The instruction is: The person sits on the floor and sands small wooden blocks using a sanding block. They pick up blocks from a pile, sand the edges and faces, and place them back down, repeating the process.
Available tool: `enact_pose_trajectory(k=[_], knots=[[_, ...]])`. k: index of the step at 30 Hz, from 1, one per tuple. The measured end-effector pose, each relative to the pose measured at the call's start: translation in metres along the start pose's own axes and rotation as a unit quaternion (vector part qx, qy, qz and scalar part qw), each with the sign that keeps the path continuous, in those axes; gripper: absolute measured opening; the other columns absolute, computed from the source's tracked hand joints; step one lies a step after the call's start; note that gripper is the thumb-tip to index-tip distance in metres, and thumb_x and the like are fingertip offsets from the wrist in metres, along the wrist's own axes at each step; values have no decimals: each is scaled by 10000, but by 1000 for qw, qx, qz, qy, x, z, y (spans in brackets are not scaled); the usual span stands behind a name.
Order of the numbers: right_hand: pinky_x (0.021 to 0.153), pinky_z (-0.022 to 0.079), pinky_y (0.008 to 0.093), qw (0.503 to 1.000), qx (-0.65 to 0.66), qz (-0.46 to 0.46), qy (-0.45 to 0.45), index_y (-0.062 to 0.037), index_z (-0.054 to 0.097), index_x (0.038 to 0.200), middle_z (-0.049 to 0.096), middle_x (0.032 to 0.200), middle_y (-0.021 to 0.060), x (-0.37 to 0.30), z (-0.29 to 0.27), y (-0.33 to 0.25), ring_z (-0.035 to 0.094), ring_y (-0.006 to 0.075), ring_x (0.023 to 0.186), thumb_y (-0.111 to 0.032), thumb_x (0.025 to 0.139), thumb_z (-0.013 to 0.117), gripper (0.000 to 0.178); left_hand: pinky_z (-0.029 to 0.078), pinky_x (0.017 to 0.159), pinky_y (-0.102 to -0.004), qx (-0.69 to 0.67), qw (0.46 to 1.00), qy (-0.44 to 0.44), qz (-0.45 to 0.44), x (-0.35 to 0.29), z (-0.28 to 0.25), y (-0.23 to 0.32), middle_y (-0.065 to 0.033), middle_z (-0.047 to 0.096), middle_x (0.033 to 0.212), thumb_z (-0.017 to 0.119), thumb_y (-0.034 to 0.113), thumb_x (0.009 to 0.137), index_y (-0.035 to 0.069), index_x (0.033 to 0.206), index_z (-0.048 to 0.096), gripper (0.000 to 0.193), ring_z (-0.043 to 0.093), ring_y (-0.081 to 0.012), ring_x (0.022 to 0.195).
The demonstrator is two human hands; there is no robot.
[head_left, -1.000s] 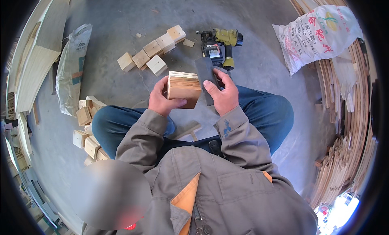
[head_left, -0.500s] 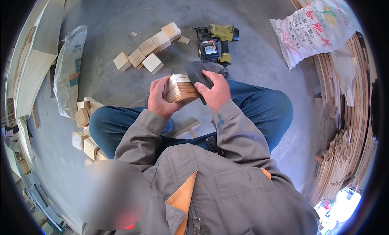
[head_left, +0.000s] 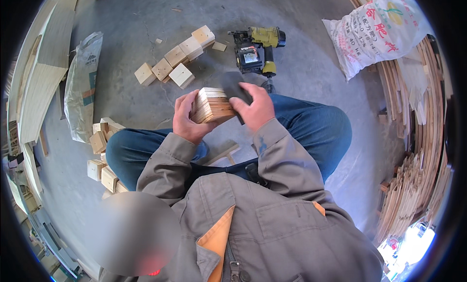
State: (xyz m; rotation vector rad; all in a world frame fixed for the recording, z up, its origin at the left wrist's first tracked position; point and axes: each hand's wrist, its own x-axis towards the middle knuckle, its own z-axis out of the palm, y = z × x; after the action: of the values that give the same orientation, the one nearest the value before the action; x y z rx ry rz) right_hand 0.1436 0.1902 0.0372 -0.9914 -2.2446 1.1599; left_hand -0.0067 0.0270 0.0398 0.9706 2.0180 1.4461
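Between my knees I hold a layered wooden block [head_left: 214,106] up off the floor. My left hand [head_left: 188,117] wraps its left side, thumb below and fingers along the far edge. My right hand [head_left: 255,106] grips a flat, dark grey sanding block [head_left: 233,87], slightly smeared by motion. Its face lies against the right end of the wooden block. The palm side of the sanding block is partly covered by my fingers.
Beyond my hands lie a row of wooden blocks [head_left: 175,56] and a yellow-black nail gun [head_left: 258,51]. More blocks [head_left: 109,177] are piled by my left knee. Stacked boards [head_left: 46,82] stand left, wood strips [head_left: 413,184] right, under a white sack [head_left: 377,34].
The sanding block has shifted slightly left along the wooden block's end, with my right hand moving along. My left hand and the wooden block have moved slightly left.
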Motion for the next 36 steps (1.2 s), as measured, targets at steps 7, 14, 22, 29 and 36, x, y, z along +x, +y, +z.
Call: enact_pose_trajectory(k=[7, 14, 22, 29, 36], knots=[[904, 542, 345, 918, 314, 244, -1, 51, 606, 1303, 689, 1136, 161, 2, 2, 20, 666, 225, 1031, -253, 942, 730, 488, 440, 1100, -368, -159, 986, 4, -43, 13, 1, 5, -119, 477, 1343, 923, 105, 588, -33, 1438, 481, 968, 538, -244, 1268], [849, 551, 340, 786, 528, 322, -12, 50, 590, 1277, 677, 1136, 121, -2, 5, -8, 658, 184, 998, -225, 1019, 626, 378, 467, 1075, -381, -211, 970, 8, -117, 9, -7, -6, -135, 575, 1344, 895, 114, 638, -32, 1458, 470, 936, 577, -252, 1246], [868, 545, 403, 715, 591, 369, -48, -7, 592, 1258, 662, 1124, 117, -8, 15, 4, 647, 233, 999, -262, 1064, 518, 329, 484, 1049, -370, -250, 950, -36, -181, 15, -7, -4, -167, 615, 1340, 846, 57, 694, -16, 1512, 422, 924, 605, -252, 1230], [987, 491, 495, 671, 604, 427, -46, -46, 551, 1344, 635, 1279, 138, -5, 9, 1, 614, 304, 1155, -367, 1062, 503, 431, 415, 1135, -393, -295, 940, -55, -161, 14, -17, 3, -206, 452, 1498, 904, 67, 626, -34, 1586, 257, 1162, 484, -285, 1370], [1004, 487, 504, 668, 617, 414, -38, -51, 535, 1388, 627, 1327, 144, -4, 12, -9, 612, 320, 1185, -388, 1075, 451, 467, 433, 1124, -401, -341, 926, -15, -164, 13, -13, -4, -199, 475, 1472, 900, 19, 608, -82, 1524, 319, 1090, 500, -273, 1355]])
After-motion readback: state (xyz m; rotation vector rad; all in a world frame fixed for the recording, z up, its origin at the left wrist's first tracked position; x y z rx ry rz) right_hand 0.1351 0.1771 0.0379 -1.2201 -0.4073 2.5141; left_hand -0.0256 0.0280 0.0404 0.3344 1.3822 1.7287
